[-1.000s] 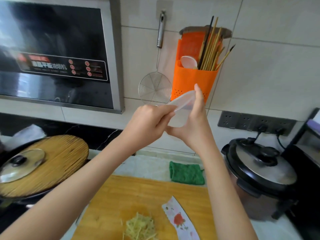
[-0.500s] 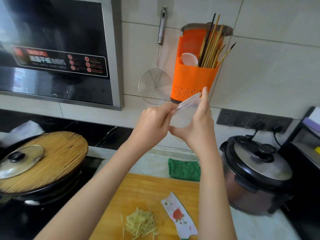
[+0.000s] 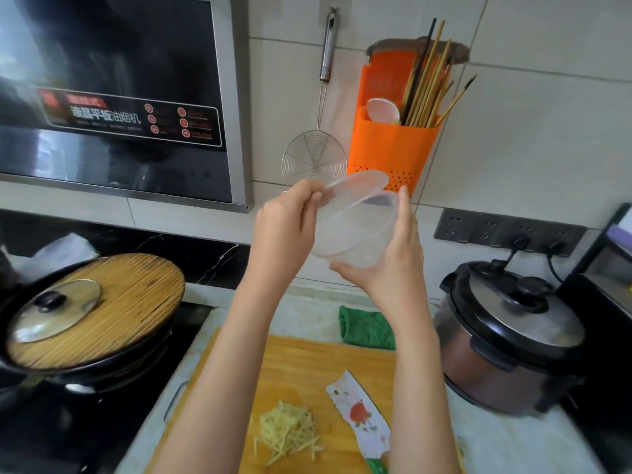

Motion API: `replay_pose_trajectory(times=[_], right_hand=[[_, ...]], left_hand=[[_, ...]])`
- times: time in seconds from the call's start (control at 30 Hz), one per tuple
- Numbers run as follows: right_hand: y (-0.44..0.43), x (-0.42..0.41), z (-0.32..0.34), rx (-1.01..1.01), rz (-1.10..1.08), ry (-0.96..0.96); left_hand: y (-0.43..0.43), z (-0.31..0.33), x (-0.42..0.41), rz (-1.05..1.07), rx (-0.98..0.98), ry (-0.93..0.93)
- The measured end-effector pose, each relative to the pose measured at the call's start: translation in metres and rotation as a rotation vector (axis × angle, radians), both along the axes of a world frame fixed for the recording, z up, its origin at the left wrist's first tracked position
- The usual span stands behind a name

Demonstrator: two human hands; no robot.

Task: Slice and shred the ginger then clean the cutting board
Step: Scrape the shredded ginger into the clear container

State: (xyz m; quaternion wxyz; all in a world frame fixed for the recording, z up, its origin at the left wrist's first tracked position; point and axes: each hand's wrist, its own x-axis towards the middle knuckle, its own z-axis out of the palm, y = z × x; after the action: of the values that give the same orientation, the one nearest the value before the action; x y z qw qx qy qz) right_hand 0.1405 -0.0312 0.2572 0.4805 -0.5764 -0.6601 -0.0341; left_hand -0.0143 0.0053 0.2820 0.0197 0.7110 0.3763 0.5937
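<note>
Head view: hood label (image 3: 130,114), perhaps "液晶平板油烟机"; ginger (image 3: 289,431) on cutting board (image 3: 307,364)

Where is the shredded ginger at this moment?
In the head view, the shredded ginger lies low at centre on the cutting board, just left of the knife.

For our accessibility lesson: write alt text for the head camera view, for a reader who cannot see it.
A left hand pinches the tilted lid of a clear plastic container that the right hand cups. Below, shredded ginger and a floral knife lie on a wooden cutting board.
</note>
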Motion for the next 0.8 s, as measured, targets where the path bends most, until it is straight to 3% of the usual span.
replay_pose_trajectory(times=[0.13,0.27,0.57,0.7,0.8], right_hand=[[-0.005,0.008,-0.005,0.007,0.053,-0.052],[-0.011,0.018,-0.019,-0.199,0.137,-0.067],[0.013,0.017,-0.092,-0.467,0.284,0.420],[0.034,-0.005,-0.157,-0.470,0.195,0.582],[0.037,-0.025,-0.205,-0.537,0.161,0.601]], left_hand=[[0.000,-0.009,-0.009,-0.009,-0.015,-0.136],[0.022,-0.027,-0.023,-0.056,-0.277,-0.382],[0.051,-0.127,-0.059,0.076,-0.870,-0.982],[0.044,-0.195,-0.078,0.169,-1.052,-1.071],[0.040,-0.232,-0.092,0.259,-1.132,-1.087]])
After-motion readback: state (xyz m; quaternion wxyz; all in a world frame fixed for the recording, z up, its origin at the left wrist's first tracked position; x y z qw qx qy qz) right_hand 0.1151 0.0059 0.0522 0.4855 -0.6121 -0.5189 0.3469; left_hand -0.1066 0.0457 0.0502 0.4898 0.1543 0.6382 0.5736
